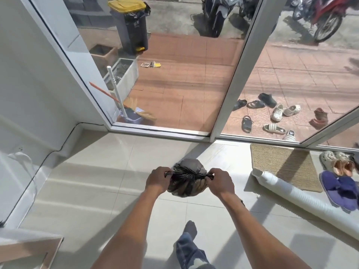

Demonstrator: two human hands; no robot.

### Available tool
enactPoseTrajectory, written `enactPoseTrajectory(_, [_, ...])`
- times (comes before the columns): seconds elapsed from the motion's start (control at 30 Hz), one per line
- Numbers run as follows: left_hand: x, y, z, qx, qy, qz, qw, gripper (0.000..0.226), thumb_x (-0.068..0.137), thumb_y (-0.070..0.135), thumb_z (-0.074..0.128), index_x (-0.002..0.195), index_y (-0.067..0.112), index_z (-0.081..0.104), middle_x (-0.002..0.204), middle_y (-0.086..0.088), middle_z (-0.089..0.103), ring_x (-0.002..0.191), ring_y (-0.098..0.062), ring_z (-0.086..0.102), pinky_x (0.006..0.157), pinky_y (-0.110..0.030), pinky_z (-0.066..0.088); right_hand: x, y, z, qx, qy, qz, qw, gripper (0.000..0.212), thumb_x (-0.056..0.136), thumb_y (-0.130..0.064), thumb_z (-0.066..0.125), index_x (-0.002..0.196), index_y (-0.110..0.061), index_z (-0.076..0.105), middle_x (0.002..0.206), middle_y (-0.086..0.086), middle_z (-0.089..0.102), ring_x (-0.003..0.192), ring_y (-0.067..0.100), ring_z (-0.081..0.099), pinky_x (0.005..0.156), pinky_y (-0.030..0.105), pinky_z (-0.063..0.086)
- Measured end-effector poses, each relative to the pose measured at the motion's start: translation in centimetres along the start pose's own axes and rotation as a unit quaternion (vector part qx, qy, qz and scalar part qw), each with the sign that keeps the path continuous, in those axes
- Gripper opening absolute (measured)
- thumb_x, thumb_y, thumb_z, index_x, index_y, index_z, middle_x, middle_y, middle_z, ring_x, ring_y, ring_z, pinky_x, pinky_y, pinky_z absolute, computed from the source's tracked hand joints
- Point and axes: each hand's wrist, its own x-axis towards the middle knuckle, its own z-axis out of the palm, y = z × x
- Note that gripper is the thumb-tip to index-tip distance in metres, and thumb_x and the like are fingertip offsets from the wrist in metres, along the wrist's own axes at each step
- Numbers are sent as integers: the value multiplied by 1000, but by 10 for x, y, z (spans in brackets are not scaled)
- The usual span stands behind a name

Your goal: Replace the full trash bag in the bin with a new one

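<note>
1. Markings: the dark pedal bin (134,30) outside the glass carried a pale mark on its front face. It was too small to read.
2. That bin stood on the paving beyond the glass with its yellow lid (126,4) down. A black liner (144,11) spilled over the rim on the right side.
3. The task item, a black trash bag (184,188), was indoors over the pale floor tiles (97,191), just short of the white door frame (230,94). It bulged full, and its neck was gathered shut. The dark film hid the contents.
4. Whether the bag rested on the tiles or hung clear of them could not be told.
5. Your left hand (158,180) gripped the left tail of the bag's twisted neck, with the fingers curled round it and the back of the hand upward.
6. Your right hand (220,181) gripped the right tail in the same way.
7. Your hands were apart with the gathered neck between them. The two tails were drawn taut in a level line, and both forearms were extended forward.
8. A white ribbed hose (303,200) lay on the tiles to the right of the bag, with its open end at the edge of a woven doormat (279,162). Blue slippers (338,189) lay just beside the hose.
9. Outside, a white trough planter (124,74) stood near the pedal bin; its contents were unclear. Loose shoes (275,113) lay scattered on the paving.
</note>
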Motion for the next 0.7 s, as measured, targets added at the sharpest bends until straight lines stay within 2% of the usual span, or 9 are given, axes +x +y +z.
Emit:
enactPoseTrajectory(0.13, [64, 26, -5, -41, 0, -12, 999, 12, 85, 32, 63, 88, 28, 73, 81, 6, 74, 78, -20, 71, 73, -31, 55, 66, -11, -12, 6, 14, -1, 1000, 15, 87, -25, 63, 96, -16, 71, 98, 5, 72, 99, 28, 64, 74, 33, 50])
enactPoseTrajectory(0.2, [98, 38, -6, -63, 5, -20, 998, 15, 84, 36, 63, 91, 28, 72, 83, 1, 75, 76, -24, 72, 77, -37, 58, 99, -16, -14, 13, 15, 8, 1000, 14, 87, -25, 63, 96, -17, 71, 96, 6, 73, 98, 29, 65, 71, 30, 47])
enactPoseTrajectory(0.27, [127, 47, -7, -49, -2, -11, 999, 16, 87, 34, 62, 96, 27, 72, 84, -1, 75, 78, -25, 72, 78, -36, 58, 124, -22, -14, 14, 11, 21, 1000, 12, 87, -23, 62, 93, -18, 71, 91, 5, 73, 91, 30, 66, 67, 29, 45])
enactPoseTrajectory(0.4, [189, 55, -10, -21, -18, -3, 1000, 15, 92, 35, 59, 98, 27, 70, 87, 3, 75, 78, -21, 72, 79, -34, 57, 182, -30, -5, 27, 9, 29, 999, 14, 84, -23, 60, 92, -17, 71, 90, 5, 74, 88, 32, 66, 67, 34, 52])
enactPoseTrajectory(0.47, [225, 53, -11, -13, -25, -15, 999, 14, 92, 34, 58, 94, 27, 70, 80, 6, 75, 69, -14, 71, 70, -29, 56, 216, -37, 0, 28, 7, 36, 999, 14, 84, -23, 62, 93, -19, 72, 91, 6, 74, 88, 31, 66, 67, 33, 51])
enactPoseTrajectory(0.57, [278, 49, -5, -37, -38, -13, 999, 9, 92, 28, 60, 87, 28, 67, 66, 4, 73, 44, -7, 62, 59, -27, 55, 266, -42, 9, 34, 10, 40, 999, 14, 84, -20, 61, 93, -18, 72, 89, 6, 73, 86, 30, 66, 65, 31, 49])
enactPoseTrajectory(0.6, [294, 46, -1, -35, -37, -13, 999, 8, 92, 28, 61, 87, 29, 66, 68, 4, 73, 44, -7, 61, 60, -28, 55, 283, -43, 14, 35, 10, 39, 999, 14, 84, -19, 61, 92, -18, 71, 88, 5, 73, 85, 30, 66, 64, 31, 49])
enactPoseTrajectory(0.7, [343, 35, 14, -44, -29, -31, 998, 7, 91, 33, 62, 85, 36, 64, 86, 3, 72, 61, -17, 64, 68, -34, 57, 331, -40, 30, 38, -4, 40, 998, 13, 83, -19, 60, 90, -19, 71, 85, 4, 73, 82, 28, 65, 64, 32, 50])
